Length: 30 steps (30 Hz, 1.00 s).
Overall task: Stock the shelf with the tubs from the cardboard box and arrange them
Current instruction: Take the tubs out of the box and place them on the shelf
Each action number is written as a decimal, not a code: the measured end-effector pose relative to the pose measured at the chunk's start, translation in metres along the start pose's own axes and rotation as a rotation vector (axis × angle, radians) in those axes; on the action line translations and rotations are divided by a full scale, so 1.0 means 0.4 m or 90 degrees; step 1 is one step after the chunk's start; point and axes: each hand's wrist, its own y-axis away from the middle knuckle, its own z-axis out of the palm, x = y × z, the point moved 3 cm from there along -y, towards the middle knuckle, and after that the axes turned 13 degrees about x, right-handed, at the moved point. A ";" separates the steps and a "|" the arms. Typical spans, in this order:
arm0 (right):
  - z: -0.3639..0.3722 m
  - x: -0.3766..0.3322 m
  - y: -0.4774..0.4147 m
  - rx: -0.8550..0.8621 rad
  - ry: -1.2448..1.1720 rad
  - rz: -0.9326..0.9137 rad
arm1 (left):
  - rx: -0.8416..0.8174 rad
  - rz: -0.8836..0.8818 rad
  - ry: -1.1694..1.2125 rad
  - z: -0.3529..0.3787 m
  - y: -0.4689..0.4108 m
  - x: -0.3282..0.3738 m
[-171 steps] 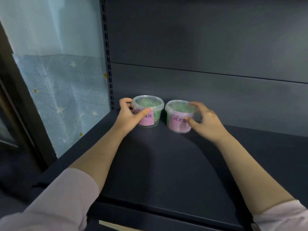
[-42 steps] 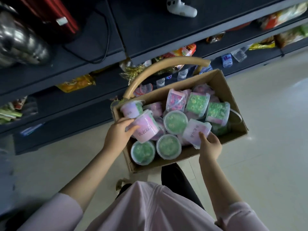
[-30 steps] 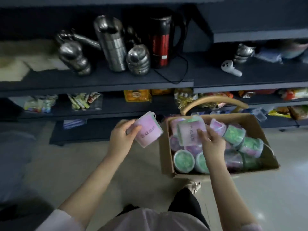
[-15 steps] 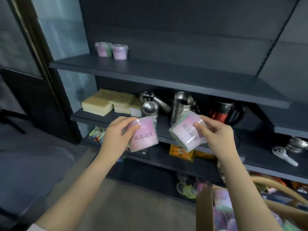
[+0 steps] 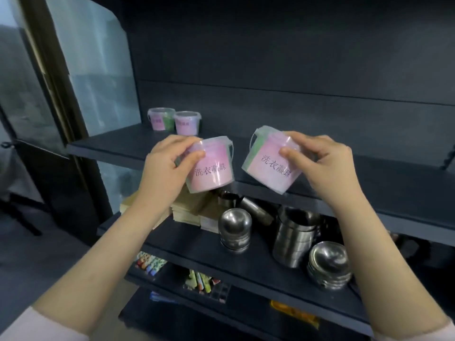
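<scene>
Left hand: the left hand [image 5: 165,166] is wrapped round the left tub [image 5: 211,168], thumb across its label; the tub is nearly upright.
Right hand: the right hand [image 5: 327,166] clasps the right tub [image 5: 268,163], fingers over the lid and thumb on the label; the tub is tilted.
Position: both tubs are in the air before the shelf [image 5: 118,148], near each other and not touching.
Done: a corner tub [image 5: 161,119] and a second shelved tub [image 5: 187,123] stand side by side at the back left.
Left: setting down these two, probably alongside. The cardboard box is out of view, so the remaining count is unknown.
Look: clear lidded plastic, thin handle, pink label with dark characters, green showing beside it.
</scene>
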 end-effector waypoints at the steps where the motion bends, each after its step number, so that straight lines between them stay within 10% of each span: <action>1: 0.019 0.016 -0.023 -0.004 0.006 -0.014 | 0.004 0.011 -0.014 0.019 -0.015 -0.015; 12: 0.221 0.138 -0.127 -0.085 0.235 -0.124 | -0.061 0.103 -0.094 0.185 -0.117 -0.238; 30: 0.504 0.290 -0.364 -0.183 0.440 0.129 | -0.302 0.198 -0.033 0.442 -0.395 -0.558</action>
